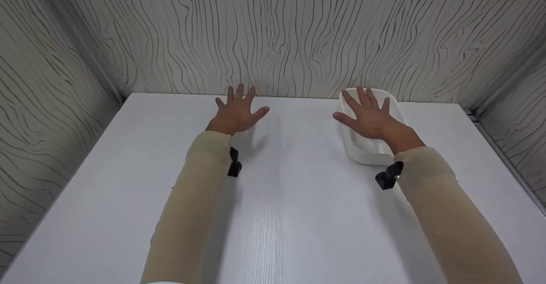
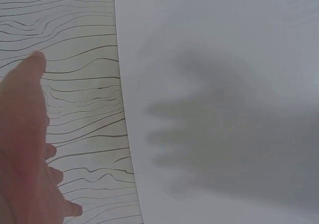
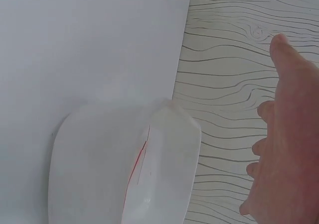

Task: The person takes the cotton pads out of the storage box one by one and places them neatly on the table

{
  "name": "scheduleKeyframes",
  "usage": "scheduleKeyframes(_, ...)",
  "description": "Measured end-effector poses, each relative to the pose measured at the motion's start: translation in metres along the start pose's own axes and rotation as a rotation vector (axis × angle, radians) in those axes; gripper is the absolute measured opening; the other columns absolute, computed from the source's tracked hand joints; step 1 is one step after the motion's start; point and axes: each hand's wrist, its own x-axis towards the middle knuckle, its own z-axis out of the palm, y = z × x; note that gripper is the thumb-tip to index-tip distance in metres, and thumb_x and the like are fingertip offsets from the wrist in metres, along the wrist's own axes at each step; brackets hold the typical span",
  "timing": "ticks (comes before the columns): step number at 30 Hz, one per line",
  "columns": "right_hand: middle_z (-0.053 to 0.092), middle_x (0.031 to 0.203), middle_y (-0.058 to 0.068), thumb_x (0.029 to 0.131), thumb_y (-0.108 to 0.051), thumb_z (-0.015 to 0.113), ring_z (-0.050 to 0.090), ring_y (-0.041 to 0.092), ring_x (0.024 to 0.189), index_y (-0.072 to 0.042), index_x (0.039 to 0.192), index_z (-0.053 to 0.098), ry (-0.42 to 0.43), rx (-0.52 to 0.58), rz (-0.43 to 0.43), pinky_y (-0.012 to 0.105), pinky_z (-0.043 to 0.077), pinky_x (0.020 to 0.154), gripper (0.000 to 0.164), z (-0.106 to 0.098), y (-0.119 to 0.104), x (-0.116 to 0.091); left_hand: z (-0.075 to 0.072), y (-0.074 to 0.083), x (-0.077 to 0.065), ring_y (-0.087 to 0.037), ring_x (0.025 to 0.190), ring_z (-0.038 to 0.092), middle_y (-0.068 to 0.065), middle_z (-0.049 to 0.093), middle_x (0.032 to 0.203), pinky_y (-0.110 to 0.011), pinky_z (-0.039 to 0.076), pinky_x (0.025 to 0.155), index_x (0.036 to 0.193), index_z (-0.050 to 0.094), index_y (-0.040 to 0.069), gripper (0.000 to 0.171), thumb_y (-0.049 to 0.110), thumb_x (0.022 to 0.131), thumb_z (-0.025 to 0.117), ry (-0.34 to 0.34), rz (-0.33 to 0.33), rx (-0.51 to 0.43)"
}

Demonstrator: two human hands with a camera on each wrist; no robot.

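Note:
My left hand [image 1: 236, 115] is spread with straight fingers over the far part of the white table [image 1: 298, 190], holding nothing. In the left wrist view that hand [image 2: 25, 139] shows at the left edge, and its shadow falls on the tabletop. My right hand [image 1: 372, 120], also spread and holding nothing, overlaps a white plastic tub [image 1: 364, 157] with rounded corners. The tub stands at the back right, and the hand hides part of its inside. From the right wrist, the tub [image 3: 84, 169] shows thin red lines on its inner side, with the right hand [image 3: 296, 144] apart from it.
A wood-grain patterned panel [image 1: 273, 32] rises behind the table's back edge. Similar panels stand on the left [image 1: 38, 117] and right [image 1: 520, 96]. Beige sleeves cover both arms, with a small black wrist camera [image 1: 387, 176] on the right and another [image 1: 234, 163] on the left.

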Motion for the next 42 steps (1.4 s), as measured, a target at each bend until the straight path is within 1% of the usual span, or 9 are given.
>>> scheduleKeyframes(5, -0.021, 0.164, 0.025, 0.1, -0.074, 0.028, -0.024, 0.044, 0.15, -0.016, 0.164, -0.006, -0.002, 0.009, 0.007, 0.074, -0.022, 0.108, 0.092, -0.004, 0.019, -0.01, 0.001, -0.003, -0.002, -0.04, 0.155, -0.008, -0.016, -0.002, 0.17, -0.07, 0.004, 0.119, 0.165, 0.007, 0.018, 0.085, 0.069, 0.102, 0.031, 0.006, 0.007, -0.022)
scheduleKeyframes(10, -0.023, 0.164, 0.025, 0.101, -0.072, 0.029, -0.025, 0.045, 0.149, -0.016, 0.164, -0.007, 0.004, 0.033, 0.022, 0.073, -0.024, 0.107, 0.091, -0.005, 0.038, -0.019, 0.0, -0.004, -0.003, -0.039, 0.155, -0.009, -0.016, -0.004, 0.17, -0.07, 0.003, 0.119, 0.165, 0.005, 0.017, 0.086, 0.07, 0.102, 0.03, -0.016, 0.016, -0.031)
scheduleKeyframes(15, -0.025, 0.163, 0.025, 0.102, -0.071, 0.028, -0.027, 0.045, 0.148, -0.016, 0.163, -0.007, 0.008, 0.066, 0.044, 0.072, -0.026, 0.106, 0.09, -0.004, 0.053, -0.03, -0.001, -0.006, -0.004, -0.038, 0.155, -0.01, -0.016, -0.005, 0.17, -0.069, 0.002, 0.119, 0.165, 0.002, 0.017, 0.087, 0.07, 0.102, 0.03, -0.039, 0.024, -0.09)
scheduleKeyframes(20, -0.024, 0.162, 0.028, 0.102, -0.071, 0.028, -0.026, 0.048, 0.147, -0.012, 0.163, -0.008, 0.009, 0.062, 0.067, 0.073, -0.024, 0.106, 0.092, -0.001, 0.068, -0.039, -0.002, -0.006, -0.008, -0.036, 0.156, -0.006, -0.016, -0.004, 0.17, -0.065, 0.004, 0.121, 0.165, 0.0, 0.017, 0.088, 0.069, 0.102, 0.032, -0.047, 0.026, -0.149)
scheduleKeyframes(24, -0.023, 0.162, 0.029, 0.102, -0.069, 0.031, -0.025, 0.048, 0.147, -0.008, 0.162, -0.008, 0.008, 0.074, 0.078, 0.073, -0.022, 0.108, 0.094, 0.002, 0.079, -0.045, -0.003, -0.01, -0.009, -0.034, 0.156, -0.002, -0.015, -0.003, 0.17, -0.06, 0.008, 0.124, 0.165, 0.001, 0.016, 0.089, 0.068, 0.102, 0.035, -0.044, 0.029, -0.224)
scheduleKeyframes(28, -0.022, 0.162, 0.03, 0.104, -0.066, 0.034, -0.023, 0.048, 0.148, -0.003, 0.161, -0.008, -0.001, 0.083, 0.074, 0.073, -0.016, 0.111, 0.094, 0.007, 0.087, -0.05, -0.002, -0.015, -0.01, -0.03, 0.157, 0.001, -0.014, -0.001, 0.17, -0.051, 0.01, 0.125, 0.165, 0.001, 0.015, 0.092, 0.07, 0.101, 0.036, -0.045, 0.036, -0.314)
scheduleKeyframes(32, -0.02, 0.162, 0.031, 0.104, -0.064, 0.039, -0.021, 0.048, 0.149, 0.0, 0.16, -0.009, -0.015, 0.092, 0.065, 0.072, -0.012, 0.114, 0.097, 0.01, 0.092, -0.054, -0.001, -0.019, -0.012, -0.028, 0.157, 0.001, -0.013, 0.003, 0.17, -0.045, 0.008, 0.126, 0.164, 0.003, 0.01, 0.093, 0.069, 0.101, 0.038, -0.044, 0.051, -0.403)
scheduleKeyframes(35, -0.02, 0.162, 0.03, 0.103, -0.063, 0.043, -0.021, 0.048, 0.149, 0.002, 0.159, -0.009, -0.02, 0.103, 0.061, 0.071, -0.01, 0.115, 0.101, 0.014, 0.094, -0.056, -0.001, -0.022, -0.014, -0.028, 0.157, 0.003, -0.011, 0.005, 0.17, -0.045, 0.009, 0.126, 0.164, 0.005, 0.01, 0.092, 0.066, 0.101, 0.041, -0.045, 0.05, -0.47)
scheduleKeyframes(42, -0.024, 0.161, 0.03, 0.1, -0.065, 0.047, -0.02, 0.053, 0.147, 0.005, 0.158, -0.011, -0.035, 0.107, 0.097, 0.073, -0.007, 0.114, 0.108, 0.023, 0.102, -0.062, 0.0, -0.025, -0.023, -0.027, 0.154, 0.02, -0.006, 0.011, 0.17, -0.048, 0.022, 0.124, 0.165, 0.008, 0.018, 0.088, 0.065, 0.1, 0.045, -0.077, 0.003, -0.623)
